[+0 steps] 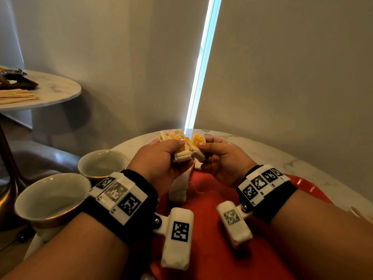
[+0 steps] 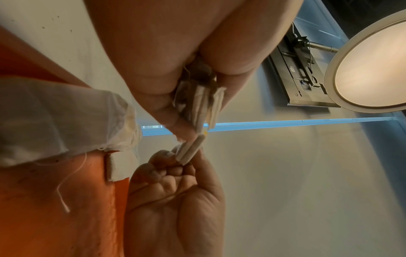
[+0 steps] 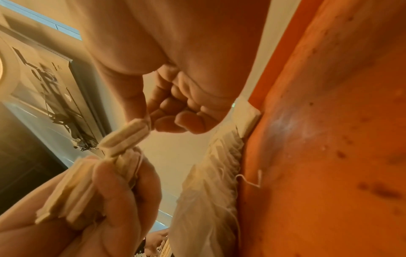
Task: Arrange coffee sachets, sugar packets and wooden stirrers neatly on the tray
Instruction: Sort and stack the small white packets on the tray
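Head view shows our left hand gripping a bundle of sachets over the red tray; wrist views reveal our right hand pinching one sachet.

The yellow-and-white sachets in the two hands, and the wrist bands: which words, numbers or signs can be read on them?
None can be read.
Sachets: dark print on one yellow face, too blurred to read.
Wrist bands: black-and-white square code markers only; small marks beside them are too small to read.
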Demonstrator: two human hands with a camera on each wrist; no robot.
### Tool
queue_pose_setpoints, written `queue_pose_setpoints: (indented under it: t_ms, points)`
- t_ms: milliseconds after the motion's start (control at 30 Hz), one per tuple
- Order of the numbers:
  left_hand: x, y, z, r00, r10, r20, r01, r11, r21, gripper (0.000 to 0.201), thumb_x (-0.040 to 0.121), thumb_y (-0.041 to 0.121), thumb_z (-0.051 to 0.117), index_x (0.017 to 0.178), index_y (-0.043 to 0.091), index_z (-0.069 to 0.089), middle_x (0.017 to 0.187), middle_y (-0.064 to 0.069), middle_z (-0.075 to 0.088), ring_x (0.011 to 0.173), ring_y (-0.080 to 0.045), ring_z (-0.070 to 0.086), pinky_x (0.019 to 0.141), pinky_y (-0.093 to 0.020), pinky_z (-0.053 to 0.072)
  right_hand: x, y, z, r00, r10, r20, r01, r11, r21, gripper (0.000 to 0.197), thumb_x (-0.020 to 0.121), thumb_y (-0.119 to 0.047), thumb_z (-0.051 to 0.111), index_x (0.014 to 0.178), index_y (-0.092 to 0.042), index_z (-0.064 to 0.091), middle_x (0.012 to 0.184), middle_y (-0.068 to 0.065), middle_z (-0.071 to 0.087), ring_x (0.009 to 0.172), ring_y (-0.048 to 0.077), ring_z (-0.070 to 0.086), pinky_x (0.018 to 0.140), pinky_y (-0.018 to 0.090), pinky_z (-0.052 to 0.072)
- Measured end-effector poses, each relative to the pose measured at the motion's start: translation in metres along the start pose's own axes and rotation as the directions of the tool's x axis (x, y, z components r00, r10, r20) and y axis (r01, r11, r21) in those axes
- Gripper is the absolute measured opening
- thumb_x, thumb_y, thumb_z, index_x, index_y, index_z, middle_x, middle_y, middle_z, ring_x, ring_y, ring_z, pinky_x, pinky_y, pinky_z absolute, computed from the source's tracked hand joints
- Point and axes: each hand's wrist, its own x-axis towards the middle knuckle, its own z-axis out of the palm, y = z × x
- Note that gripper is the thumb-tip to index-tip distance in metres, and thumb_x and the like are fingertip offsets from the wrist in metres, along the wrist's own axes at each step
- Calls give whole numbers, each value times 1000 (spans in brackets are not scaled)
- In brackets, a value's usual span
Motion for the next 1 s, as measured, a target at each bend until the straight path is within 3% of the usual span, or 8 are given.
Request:
queue_pose_setpoints:
  t_ms: [67,133,200,267,400,567,767,1000]
  points:
    - [2,-1,-1,1000,-10,-7,10,1000,1,21,97,6,57,116,-3,61,96,-21,65,73,-22,64,58,-30,60,0,0,-2,1000,11,-4,-11,1000,10,33,78,-11,65,108,-2,58,70,7,65,52,11,61,45,23,45]
    - [3,-1,-1,1000,-17,-20,17,1000,0,15,97,7,58,109,-1,63,90,-18,66,70,-21,65,58,-30,60,2,-3,-5,999,11,-33,-10,1000,15,15,88,-7,59,103,-3,58,72,9,65,49,9,59,44,21,41]
    - [3,0,-2,999,-18,-37,17,1000,-13,12,97,8,59,106,1,63,84,-14,65,65,-19,66,58,-30,59,8,-8,-10,995,8,-96,-11,999,-30,10,95,-7,54,103,-6,59,82,12,62,55,11,58,48,22,38]
    - [4,1,-2,999,-10,-47,8,1000,-29,14,97,8,59,109,2,63,81,-12,65,62,-17,66,57,-29,59,15,-9,-19,982,17,-187,-36,994,-101,8,95,-8,53,99,-9,60,84,11,55,59,12,58,48,24,37]
    - [4,2,-2,999,-5,-50,2,998,-60,17,97,9,59,114,3,61,80,-11,66,57,-14,68,55,-29,57,22,0,-39,931,48,-362,-171,934,-315,7,90,-4,59,87,-10,60,71,7,54,52,13,51,44,24,39]
    - [3,3,-1,999,-7,-46,4,998,-61,16,97,8,60,112,2,62,79,-10,66,60,-16,68,56,-29,58,18,8,-40,918,137,-373,-296,863,-411,18,86,5,66,101,-4,65,81,17,65,56,19,55,49,29,39]
    - [4,4,-2,998,-13,-57,10,998,-62,21,96,9,61,116,2,61,86,-13,65,71,-21,68,56,-29,57,21,8,-36,913,159,-377,-331,827,-454,17,83,7,68,96,-4,67,77,16,66,53,19,58,47,28,41]
    - [4,3,-1,999,-14,-50,11,999,-48,15,97,9,60,110,2,62,81,-12,66,67,-20,68,56,-29,58,23,11,-36,900,167,-403,-352,822,-447,16,83,6,71,91,-6,63,77,14,63,55,19,57,48,28,48]
